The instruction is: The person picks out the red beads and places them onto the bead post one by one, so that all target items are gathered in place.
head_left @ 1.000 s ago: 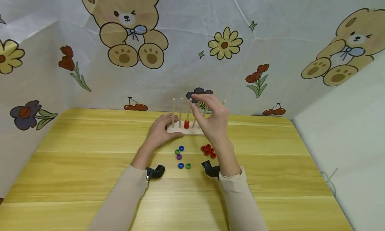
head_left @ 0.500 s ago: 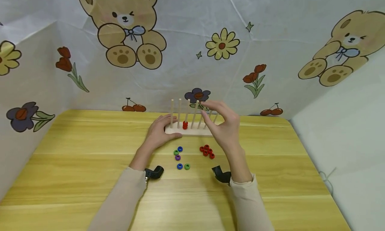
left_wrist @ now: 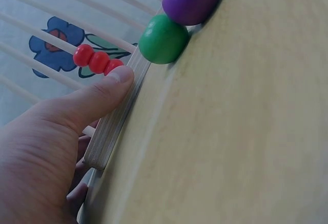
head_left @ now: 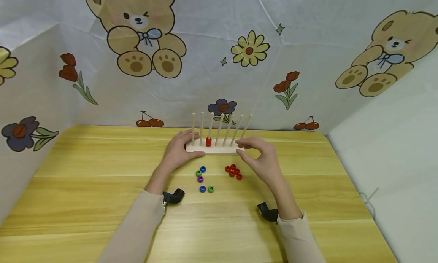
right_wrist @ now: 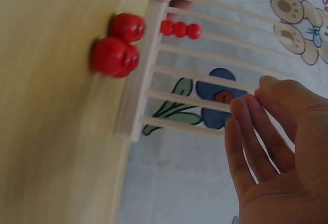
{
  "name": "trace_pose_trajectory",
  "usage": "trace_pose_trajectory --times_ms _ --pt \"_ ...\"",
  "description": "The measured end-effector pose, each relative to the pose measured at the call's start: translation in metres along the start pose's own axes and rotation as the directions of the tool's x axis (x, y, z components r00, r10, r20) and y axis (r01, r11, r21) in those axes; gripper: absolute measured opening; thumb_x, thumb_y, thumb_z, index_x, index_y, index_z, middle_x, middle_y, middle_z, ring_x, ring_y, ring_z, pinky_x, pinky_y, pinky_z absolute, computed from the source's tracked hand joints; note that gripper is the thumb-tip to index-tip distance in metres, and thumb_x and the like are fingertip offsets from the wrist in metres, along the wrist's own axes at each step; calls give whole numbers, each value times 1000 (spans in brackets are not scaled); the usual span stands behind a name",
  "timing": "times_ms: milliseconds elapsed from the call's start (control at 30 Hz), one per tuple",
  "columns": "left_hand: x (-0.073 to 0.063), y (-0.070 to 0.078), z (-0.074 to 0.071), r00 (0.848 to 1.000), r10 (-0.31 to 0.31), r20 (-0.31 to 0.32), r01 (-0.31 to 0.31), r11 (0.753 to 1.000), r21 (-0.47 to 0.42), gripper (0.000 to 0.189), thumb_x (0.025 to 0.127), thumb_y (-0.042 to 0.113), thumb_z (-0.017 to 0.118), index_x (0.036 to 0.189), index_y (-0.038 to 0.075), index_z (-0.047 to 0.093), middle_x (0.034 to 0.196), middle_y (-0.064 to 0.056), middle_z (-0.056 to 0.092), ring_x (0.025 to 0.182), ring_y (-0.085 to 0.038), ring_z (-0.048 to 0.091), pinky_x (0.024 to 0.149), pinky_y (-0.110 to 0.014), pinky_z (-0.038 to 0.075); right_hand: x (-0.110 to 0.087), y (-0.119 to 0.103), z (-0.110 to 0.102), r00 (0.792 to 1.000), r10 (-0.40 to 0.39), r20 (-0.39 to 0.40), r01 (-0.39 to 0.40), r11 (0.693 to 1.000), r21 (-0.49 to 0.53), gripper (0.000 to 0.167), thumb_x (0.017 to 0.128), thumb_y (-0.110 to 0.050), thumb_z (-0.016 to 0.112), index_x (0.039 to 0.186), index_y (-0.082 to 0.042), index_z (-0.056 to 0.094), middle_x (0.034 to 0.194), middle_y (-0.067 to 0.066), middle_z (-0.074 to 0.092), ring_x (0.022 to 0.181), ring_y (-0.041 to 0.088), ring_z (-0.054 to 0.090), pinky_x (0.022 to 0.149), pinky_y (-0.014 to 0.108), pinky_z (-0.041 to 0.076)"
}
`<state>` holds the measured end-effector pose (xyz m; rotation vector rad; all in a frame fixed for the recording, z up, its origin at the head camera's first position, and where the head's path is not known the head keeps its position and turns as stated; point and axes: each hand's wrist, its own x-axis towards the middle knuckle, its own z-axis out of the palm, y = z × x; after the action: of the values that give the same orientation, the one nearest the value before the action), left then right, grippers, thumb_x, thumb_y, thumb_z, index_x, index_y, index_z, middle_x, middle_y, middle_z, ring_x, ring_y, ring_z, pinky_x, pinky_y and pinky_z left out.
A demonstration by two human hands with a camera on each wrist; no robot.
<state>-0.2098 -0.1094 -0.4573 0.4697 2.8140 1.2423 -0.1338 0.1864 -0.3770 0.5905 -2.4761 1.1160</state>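
A wooden peg rack (head_left: 220,150) with several upright pegs stands near the table's back edge. My left hand (head_left: 177,149) grips its left end, thumb along the front of the base and fingers behind, as the left wrist view also shows. Three red beads (right_wrist: 180,29) are stacked on the third peg from the left, down by the base. At the right end of the rack is my right hand (head_left: 263,156), thumb and fingers apart. In the right wrist view nothing is between its fingers (right_wrist: 256,137).
Several loose red beads (head_left: 232,173) lie in front of the rack. Left of them are a blue bead (head_left: 203,169), a green bead (left_wrist: 164,39) and a purple bead (left_wrist: 190,1). Closer in sit another blue bead (head_left: 203,188) and green bead (head_left: 211,189). A printed cloth (head_left: 202,46) hangs behind.
My right hand has come down from the peg tops and moved right, to the rack's right end. The left hand keeps its grip, and the beads have stayed put.
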Motion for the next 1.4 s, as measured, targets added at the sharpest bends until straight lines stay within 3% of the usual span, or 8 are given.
trace_pose_trajectory --times_ms 267,500,700,833,1200,1400 --pt "1 0 0 1000 22 -8 -22 1000 7 73 80 49 91 141 14 68 159 -7 55 156 -27 38 136 -43 17 -7 15 5 988 44 148 -48 999 21 28 92 -14 83 118 -5 78 113 8 79 101 24 75 92 47 66" --pt "1 2 0 1000 24 -8 -24 1000 4 73 80 49 91 141 15 68 159 -7 54 156 -28 38 136 -44 17 -10 17 13 932 155 327 -158 987 -19 33 91 -18 85 122 -8 77 119 6 76 106 29 73 97 47 64" --pt "3 0 0 1000 15 -5 -15 1000 10 73 81 49 90 142 16 68 160 -7 53 157 -28 37 136 -45 17 -12 19 19 893 176 415 -169 984 -53 31 91 -20 85 120 -10 78 113 3 78 104 20 72 97 44 62" --pt "3 0 -1 1000 12 -4 -12 1000 9 74 81 50 90 142 17 68 161 -7 52 157 -29 36 136 -47 17 -12 21 22 883 175 436 -166 984 -58 26 92 -21 84 116 -12 79 110 0 78 101 16 72 96 43 61" --pt "4 -1 -2 1000 6 -1 -6 1000 10 75 80 50 91 143 16 67 160 -7 53 157 -28 37 136 -46 16 -11 21 25 881 169 442 -176 984 -24 22 93 -20 84 113 -12 80 106 -1 77 96 14 71 91 41 62" --pt "3 -1 0 1000 1 1 -1 1000 9 73 81 50 90 142 18 68 160 -6 53 157 -28 36 136 -46 17 -13 19 28 874 175 453 -179 983 -35 25 91 -20 85 113 -11 80 108 -1 78 99 14 72 95 42 62"
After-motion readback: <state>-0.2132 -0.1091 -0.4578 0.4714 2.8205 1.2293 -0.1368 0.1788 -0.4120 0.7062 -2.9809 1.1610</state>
